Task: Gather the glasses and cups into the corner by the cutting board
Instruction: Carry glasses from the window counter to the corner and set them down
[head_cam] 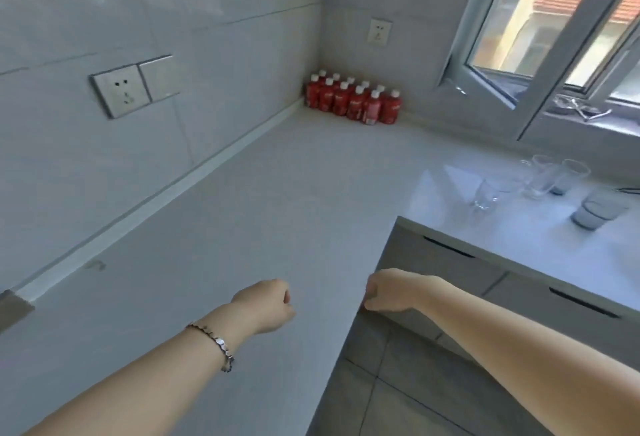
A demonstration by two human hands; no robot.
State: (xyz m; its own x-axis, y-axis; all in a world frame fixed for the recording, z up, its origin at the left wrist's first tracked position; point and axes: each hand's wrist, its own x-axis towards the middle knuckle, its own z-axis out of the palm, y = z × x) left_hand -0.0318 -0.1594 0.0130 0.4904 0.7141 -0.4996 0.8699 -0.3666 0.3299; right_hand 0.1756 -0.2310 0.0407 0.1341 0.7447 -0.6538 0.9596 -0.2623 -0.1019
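Observation:
Several clear glasses (540, 177) stand grouped on the right arm of the pale L-shaped counter (277, 210), below the window. One short glass (485, 195) stands a little in front of them, and a grey frosted cup (597, 210) sits further right. My left hand (268, 304), with a bracelet at the wrist, hovers over the counter's near part with curled fingers and nothing in it. My right hand (389, 292) is also curled and holds nothing, at the counter's inner front edge. Both hands are far from the glasses. No cutting board shows.
Several red bottles (353, 99) with white caps fill the far corner. Wall sockets (135, 87) sit on the left tiled wall. An open window sash (519, 40) leans in above the right counter. Grey drawer fronts (485, 279) and floor tiles lie below right.

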